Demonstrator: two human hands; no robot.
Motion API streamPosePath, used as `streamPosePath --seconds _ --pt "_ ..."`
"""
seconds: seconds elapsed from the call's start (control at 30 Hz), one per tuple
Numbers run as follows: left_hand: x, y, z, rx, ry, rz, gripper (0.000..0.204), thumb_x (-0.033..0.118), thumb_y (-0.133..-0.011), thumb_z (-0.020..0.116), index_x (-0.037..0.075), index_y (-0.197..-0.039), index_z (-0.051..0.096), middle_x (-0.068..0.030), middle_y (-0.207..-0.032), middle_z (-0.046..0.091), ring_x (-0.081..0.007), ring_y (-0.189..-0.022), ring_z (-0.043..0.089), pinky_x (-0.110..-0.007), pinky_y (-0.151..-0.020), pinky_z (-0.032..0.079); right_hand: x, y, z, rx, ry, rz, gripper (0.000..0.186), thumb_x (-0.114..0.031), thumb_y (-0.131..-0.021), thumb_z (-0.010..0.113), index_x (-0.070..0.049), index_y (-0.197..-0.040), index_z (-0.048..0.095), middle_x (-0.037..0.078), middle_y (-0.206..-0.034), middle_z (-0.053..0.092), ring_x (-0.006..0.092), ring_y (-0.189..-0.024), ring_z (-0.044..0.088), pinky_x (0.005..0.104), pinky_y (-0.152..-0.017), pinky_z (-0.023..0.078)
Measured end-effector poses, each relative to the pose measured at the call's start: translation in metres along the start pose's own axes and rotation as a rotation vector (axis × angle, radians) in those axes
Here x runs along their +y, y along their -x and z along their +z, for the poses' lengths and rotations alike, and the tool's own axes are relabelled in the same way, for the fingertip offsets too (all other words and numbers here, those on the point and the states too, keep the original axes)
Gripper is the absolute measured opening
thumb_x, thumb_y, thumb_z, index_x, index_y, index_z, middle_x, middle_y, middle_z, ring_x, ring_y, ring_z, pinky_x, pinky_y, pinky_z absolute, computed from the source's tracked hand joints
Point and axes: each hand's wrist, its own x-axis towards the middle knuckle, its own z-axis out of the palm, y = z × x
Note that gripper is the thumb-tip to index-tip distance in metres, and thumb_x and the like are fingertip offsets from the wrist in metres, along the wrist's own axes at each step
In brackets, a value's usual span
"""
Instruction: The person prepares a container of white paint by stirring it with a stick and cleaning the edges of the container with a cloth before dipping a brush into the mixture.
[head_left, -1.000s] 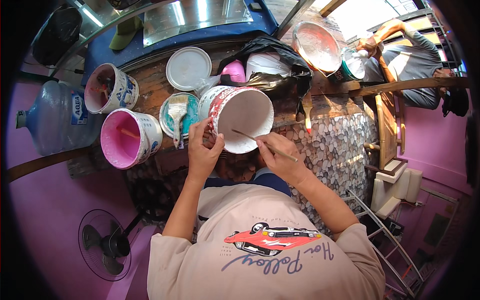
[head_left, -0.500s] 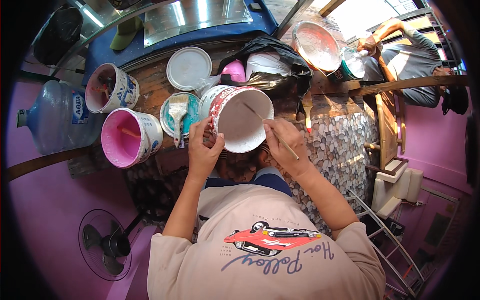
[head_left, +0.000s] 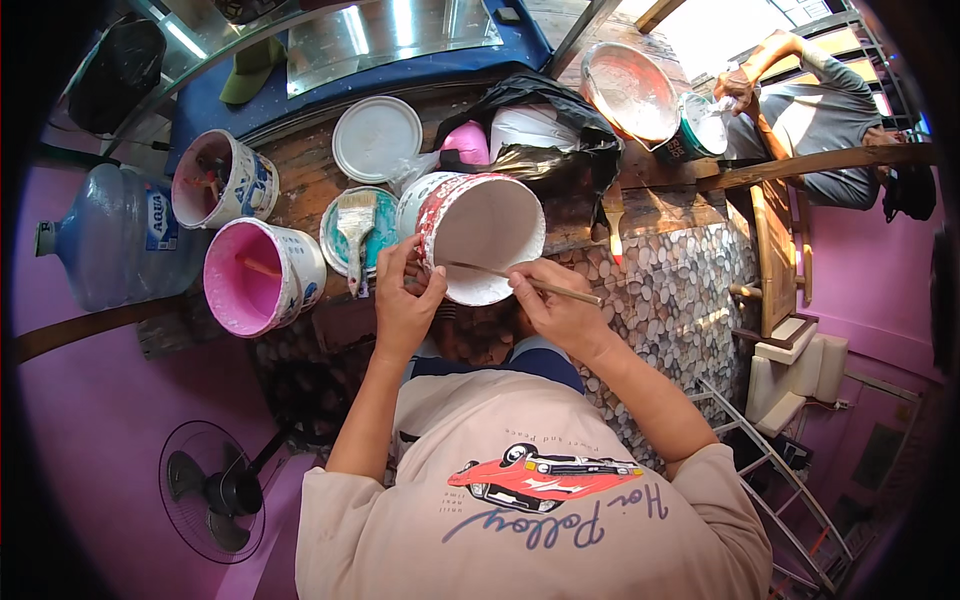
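A white bucket (head_left: 492, 222) with a red band leans toward me at the table's near edge. Its inside looks pale and coated. My left hand (head_left: 406, 305) grips the near left of its rim, thumb and fingers closed on it. In my right hand (head_left: 560, 312) is a thin wooden stick (head_left: 570, 292), pinched near its middle. The stick slants across the bucket's mouth, its far end close to the left rim. Just left of the bucket, a broad paintbrush (head_left: 356, 225) rests over a tub of teal paint (head_left: 384, 238).
To the left stand a pink-coated bucket (head_left: 240, 280), a bucket with tools (head_left: 205, 185) and a large water jug (head_left: 115, 235). Behind lie a white lid (head_left: 377, 138) and a black plastic bag (head_left: 590, 125). A paintbrush (head_left: 614, 225) overhangs the table edge. A co-worker (head_left: 810, 125) handles a green tub (head_left: 700, 128).
My right hand has shifted slightly left and lower, and the stick has swung from steep to nearly level across the bucket's mouth. My left hand stays on the rim.
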Motion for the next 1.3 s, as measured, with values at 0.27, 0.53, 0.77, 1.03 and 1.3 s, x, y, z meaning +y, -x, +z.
streamPosePath --seconds 0.27,0.53,0.77,1.03,1.3 --pt "-0.001 -0.001 0.001 -0.005 -0.030 0.036 0.049 0.004 -0.089 0.072 0.002 -0.136 0.056 -0.0058 -0.116 0.052 -0.0108 -0.087 0.058 -0.025 -0.076 0.053 0.007 -0.024 -0.009 0.191 0.267 -0.180 0.010 -0.007 -0.095 0.064 0.001 -0.101 0.067 0.016 -0.091 0.068 0.0348 -0.082 0.066 0.0413 -0.075 0.054" --pt "-0.009 -0.002 0.000 0.003 -0.034 0.038 0.049 0.004 -0.090 0.072 0.002 -0.136 0.056 -0.0060 -0.117 0.052 -0.0105 -0.086 0.058 -0.024 -0.074 0.054 0.000 0.001 0.002 0.011 0.271 -0.145 0.010 -0.006 -0.094 0.062 0.001 -0.100 0.066 0.016 -0.087 0.066 0.0346 -0.079 0.064 0.0426 -0.075 0.051" --pt "-0.003 -0.004 -0.001 0.009 -0.023 0.027 0.049 0.004 -0.090 0.072 0.002 -0.136 0.056 -0.0062 -0.116 0.052 -0.0107 -0.085 0.058 -0.025 -0.074 0.054 -0.018 -0.004 0.014 -0.005 -0.039 -0.045 0.012 -0.009 -0.097 0.063 0.002 -0.097 0.067 0.018 -0.086 0.068 0.0363 -0.076 0.068 0.0391 -0.068 0.055" --pt "-0.010 -0.002 -0.003 0.009 -0.020 0.031 0.048 0.005 -0.090 0.072 0.002 -0.135 0.057 -0.0062 -0.115 0.051 -0.0106 -0.084 0.058 -0.025 -0.074 0.053 0.000 -0.019 -0.010 0.065 0.230 -0.130 0.009 -0.006 -0.094 0.064 0.001 -0.098 0.066 0.017 -0.087 0.067 0.0360 -0.079 0.066 0.0417 -0.072 0.053" --pt "-0.012 -0.002 -0.002 0.002 -0.016 0.032 0.049 0.003 -0.089 0.072 0.002 -0.135 0.056 -0.0071 -0.116 0.050 -0.0110 -0.086 0.059 -0.025 -0.069 0.059 0.000 -0.009 -0.004 -0.017 0.347 -0.145 0.009 -0.007 -0.094 0.064 0.000 -0.098 0.066 0.016 -0.086 0.066 0.0350 -0.080 0.065 0.0426 -0.075 0.052"
